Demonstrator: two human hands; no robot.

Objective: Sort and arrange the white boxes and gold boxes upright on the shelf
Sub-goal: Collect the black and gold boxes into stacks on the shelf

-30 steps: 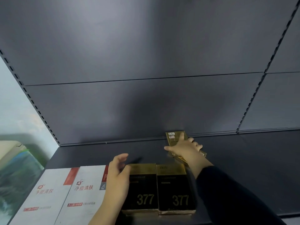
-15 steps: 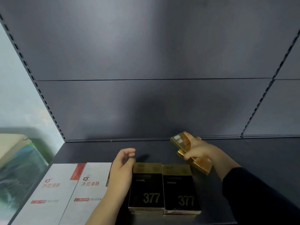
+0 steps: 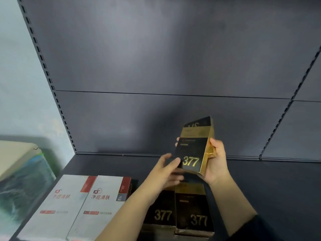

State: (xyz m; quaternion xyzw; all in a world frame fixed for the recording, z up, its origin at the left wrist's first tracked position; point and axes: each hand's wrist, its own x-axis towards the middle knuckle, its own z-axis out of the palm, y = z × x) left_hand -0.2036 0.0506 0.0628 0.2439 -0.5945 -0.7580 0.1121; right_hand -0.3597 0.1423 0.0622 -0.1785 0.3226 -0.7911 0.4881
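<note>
Holding: my right hand [image 3: 216,164] grips a gold box [image 3: 194,148], fingers closed around its right edge and back, thumb on the gold side.
Held box: raised above the shelf [image 3: 260,188], almost upright, tilted slightly, black front with gold "377" facing me.
Left hand: my left hand [image 3: 166,173] reaches toward the lower left corner of the held box, fingers [image 3: 175,162] spread and open, tips just at its edge; whether they press it I cannot tell.
Gold boxes on shelf: two gold boxes [image 3: 192,209] stand upright side by side near the shelf's front edge, touching, both showing "377"; my left forearm crosses the left one.
White boxes: two white boxes [image 3: 97,204] stand side by side at the front left corner, red bands at their upper right.
Backdrop: dark back panel [image 3: 156,66] behind everything.
</note>
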